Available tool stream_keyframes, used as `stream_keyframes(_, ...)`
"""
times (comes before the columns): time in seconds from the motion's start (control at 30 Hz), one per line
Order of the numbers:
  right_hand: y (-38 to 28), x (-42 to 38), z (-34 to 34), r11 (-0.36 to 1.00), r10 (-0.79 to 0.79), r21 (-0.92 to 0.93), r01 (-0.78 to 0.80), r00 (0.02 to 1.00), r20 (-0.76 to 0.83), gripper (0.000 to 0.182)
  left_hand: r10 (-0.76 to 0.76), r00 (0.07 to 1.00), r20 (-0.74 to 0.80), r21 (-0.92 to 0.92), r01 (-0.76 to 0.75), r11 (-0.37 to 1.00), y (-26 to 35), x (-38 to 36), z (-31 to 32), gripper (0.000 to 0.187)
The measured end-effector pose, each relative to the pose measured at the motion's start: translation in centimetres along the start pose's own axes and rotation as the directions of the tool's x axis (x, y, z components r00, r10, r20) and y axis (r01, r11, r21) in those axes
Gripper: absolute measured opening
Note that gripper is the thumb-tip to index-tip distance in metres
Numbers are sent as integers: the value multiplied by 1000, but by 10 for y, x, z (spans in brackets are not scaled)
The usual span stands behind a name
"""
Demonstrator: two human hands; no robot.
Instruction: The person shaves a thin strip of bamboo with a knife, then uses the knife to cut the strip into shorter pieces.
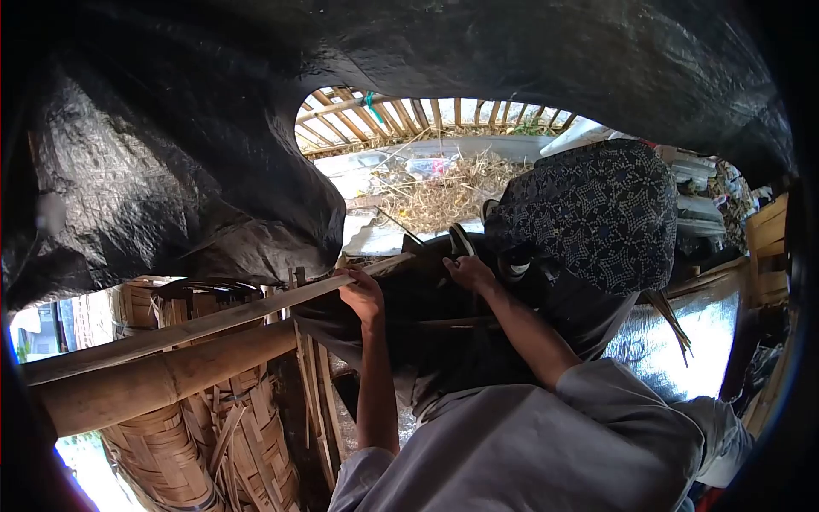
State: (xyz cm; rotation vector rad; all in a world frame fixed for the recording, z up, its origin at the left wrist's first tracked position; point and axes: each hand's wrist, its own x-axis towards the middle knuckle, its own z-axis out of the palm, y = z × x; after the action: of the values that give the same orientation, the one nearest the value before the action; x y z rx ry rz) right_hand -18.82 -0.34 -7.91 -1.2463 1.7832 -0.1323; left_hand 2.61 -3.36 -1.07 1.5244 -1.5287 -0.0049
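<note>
My left hand (pixel 363 295) is closed around a long, flat bamboo strip (pixel 192 328) near its right end. The strip runs from the far left across to my lap. My right hand (pixel 469 272) is closed beside the strip's right end, around a dark, narrow tool (pixel 426 249) whose shape is partly lost against my dark clothing. Below the strip lies a thick round bamboo pole (pixel 171 380).
Woven bamboo baskets (pixel 166 444) stand at the lower left. A dark plastic sheet (pixel 196 154) hangs overhead and left. Dry straw (pixel 452 188) lies ahead, before a bamboo fence (pixel 409 115). A patterned cloth (pixel 597 213) is at the right.
</note>
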Motion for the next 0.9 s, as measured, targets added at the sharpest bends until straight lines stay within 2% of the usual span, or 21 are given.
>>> stream_keyframes(0.07,2,2,0,998,23,55,-21,999,-29,64,4,1000,14,-51,-3,999,2,1,1,2)
stream_keyframes(0.13,10,8,5,998,23,65,-19,997,-72,65,-56,995,84,-107,64,992,8,2,0,5)
stream_keyframes(0.2,11,10,3,997,23,76,-14,993,-116,67,-68,994,90,-105,78,991,7,2,0,6)
stream_keyframes(0.27,8,7,-6,923,175,346,-169,984,14,65,-78,992,99,-104,88,991,6,0,3,9)
stream_keyframes(0.37,8,8,-9,889,164,437,-134,986,-33,62,-80,995,67,-156,89,984,11,2,2,10)
stream_keyframes(0.47,-3,2,-14,839,207,516,-172,978,-10,58,-11,994,108,-51,17,999,12,2,2,6)
stream_keyframes(0.57,-10,3,-11,843,182,519,-141,983,-27,59,-40,995,90,-156,54,986,10,-2,6,5)
stream_keyframes(0.63,-9,10,0,878,129,469,-92,991,-47,59,237,971,2,87,-236,968,8,-2,6,17)
stream_keyframes(0.7,-11,7,10,907,79,419,-46,995,-61,60,237,971,8,111,-237,965,6,-5,7,20)
stream_keyframes(0.77,-13,-3,13,963,35,269,3,990,-137,63,235,972,12,130,-235,963,6,-10,9,23)
stream_keyframes(0.8,-16,-10,7,963,38,268,0,990,-136,63,170,984,42,85,-173,981,10,-10,8,23)
stream_keyframes(0.83,-21,-20,-2,967,25,253,-7,997,-70,64,107,991,74,43,-111,993,12,-10,9,22)
stream_keyframes(0.87,-24,-25,-5,971,13,240,-12,1000,-2,65,107,991,76,46,-111,993,13,-10,9,22)
stream_keyframes(0.9,-21,-23,1,970,13,243,-13,1000,2,65,128,989,76,87,-135,987,14,-11,9,22)
